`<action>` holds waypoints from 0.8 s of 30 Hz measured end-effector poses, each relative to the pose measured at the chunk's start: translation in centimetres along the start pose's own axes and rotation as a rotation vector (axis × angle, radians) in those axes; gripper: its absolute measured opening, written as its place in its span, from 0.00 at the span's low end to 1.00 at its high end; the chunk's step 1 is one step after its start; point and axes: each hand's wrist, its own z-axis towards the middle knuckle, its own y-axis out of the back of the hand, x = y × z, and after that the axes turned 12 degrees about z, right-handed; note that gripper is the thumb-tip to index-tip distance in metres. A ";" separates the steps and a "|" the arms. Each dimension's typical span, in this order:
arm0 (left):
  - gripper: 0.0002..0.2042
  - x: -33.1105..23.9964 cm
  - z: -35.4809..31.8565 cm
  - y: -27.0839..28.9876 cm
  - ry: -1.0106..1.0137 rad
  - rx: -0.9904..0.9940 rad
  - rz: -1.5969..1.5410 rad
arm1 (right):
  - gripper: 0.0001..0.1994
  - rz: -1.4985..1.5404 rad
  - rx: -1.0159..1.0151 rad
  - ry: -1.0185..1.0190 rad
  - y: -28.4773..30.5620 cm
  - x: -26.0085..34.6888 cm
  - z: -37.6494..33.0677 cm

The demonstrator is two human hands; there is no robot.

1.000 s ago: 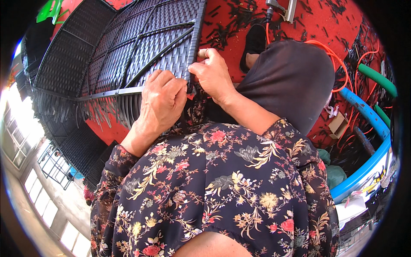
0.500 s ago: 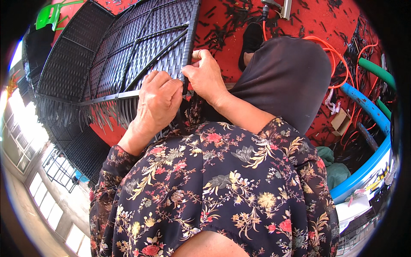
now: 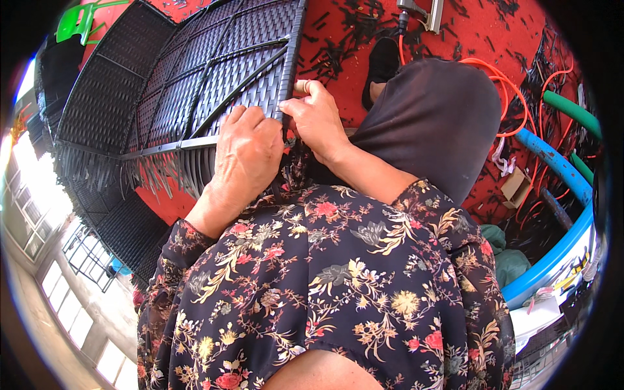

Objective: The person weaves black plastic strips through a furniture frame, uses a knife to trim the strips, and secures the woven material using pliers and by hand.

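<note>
A black woven wicker furniture piece (image 3: 224, 81) with a metal frame rises in front of me, and loose strip ends (image 3: 188, 169) hang below its lower rail (image 3: 175, 146). My left hand (image 3: 250, 146) is closed at the near corner of the panel, knuckles up; what its curled fingers grip is hidden beneath them. On the other side of that corner, my right hand (image 3: 318, 120) holds the panel's edge, thumb against the near face and bent fingers behind it. A ring shows on one right-hand finger. The two hands are close together.
Black strip scraps (image 3: 341, 49) litter the red floor covering (image 3: 338, 107). An air tool (image 3: 426, 14) with an orange hose (image 3: 513, 97) lies beyond my knee. At right are a blue curved tube (image 3: 556, 162), a green tube (image 3: 572, 112) and a small cardboard box (image 3: 515, 187). A green stool (image 3: 77, 25) stands far left.
My left hand has shifted slightly right along the lower rail, toward the corner. My right hand and the panel edge have moved a little to the right.
</note>
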 end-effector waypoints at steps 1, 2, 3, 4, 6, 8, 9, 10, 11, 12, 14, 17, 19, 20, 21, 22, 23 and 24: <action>0.02 0.1 -0.1 -0.1 0.021 0.011 -0.032 | 0.25 0.092 0.021 -0.064 0.1 0.1 -0.2; 0.02 0.1 -0.1 -0.1 0.053 0.012 -0.068 | 0.25 0.118 0.047 -0.102 0.3 0.1 -0.5; 0.01 0.1 -0.1 0.0 0.085 0.013 -0.103 | 0.26 0.143 0.072 -0.141 0.4 0.3 -1.0; 0.01 0.1 -0.2 0.0 0.118 0.013 -0.139 | 0.26 0.168 0.098 -0.179 0.6 0.5 -1.5; 0.01 0.1 -0.5 0.1 0.183 0.032 -0.210 | 0.23 0.250 0.165 -0.289 1.0 1.6 -2.8; 0.02 0.2 -0.7 0.3 0.225 0.046 -0.259 | 0.21 0.278 0.180 -0.283 1.1 1.7 -3.2; 0.03 0.2 -0.7 0.4 0.235 0.051 -0.274 | 0.17 0.277 0.183 -0.286 1.2 1.7 -3.3; 0.03 0.2 -0.8 0.4 0.244 0.056 -0.288 | 0.17 0.274 0.194 -0.302 1.2 1.5 -3.3; 0.03 0.2 -0.9 0.4 0.276 0.050 -0.310 | 0.16 0.269 0.206 -0.317 1.2 1.4 -3.4; 0.04 0.2 -1.2 0.3 0.307 0.044 -0.333 | 0.15 0.263 0.217 -0.333 1.2 1.3 -3.4; 0.04 -0.1 -1.7 0.4 0.373 0.020 -0.388 | 0.14 0.228 0.220 -0.303 1.1 1.2 -3.6; 0.06 -0.4 -2.3 0.2 0.440 -0.041 -0.469 | 0.13 0.218 0.206 -0.292 0.9 1.5 -3.6; 0.07 -0.4 -2.4 0.1 0.391 -0.052 -0.407 | 0.13 0.223 0.183 -0.313 0.9 1.8 -3.5; 0.08 -0.5 -2.5 0.0 0.365 -0.060 -0.378 | 0.13 0.211 0.182 -0.327 1.0 1.7 -3.2; 0.08 -0.6 -2.5 -0.1 0.356 -0.073 -0.363 | 0.14 0.200 0.182 -0.340 1.1 1.6 -2.9; 0.08 -0.6 -2.5 -0.1 0.354 -0.091 -0.348 | 0.14 0.188 0.181 -0.354 1.1 1.5 -2.7; 0.08 -0.8 -2.6 -0.1 0.353 -0.105 -0.333 | 0.14 0.179 0.171 -0.347 1.0 1.6 -2.8; 0.09 -0.9 -2.7 -0.1 0.352 -0.120 -0.318 | 0.14 0.170 0.162 -0.340 0.8 1.9 -3.0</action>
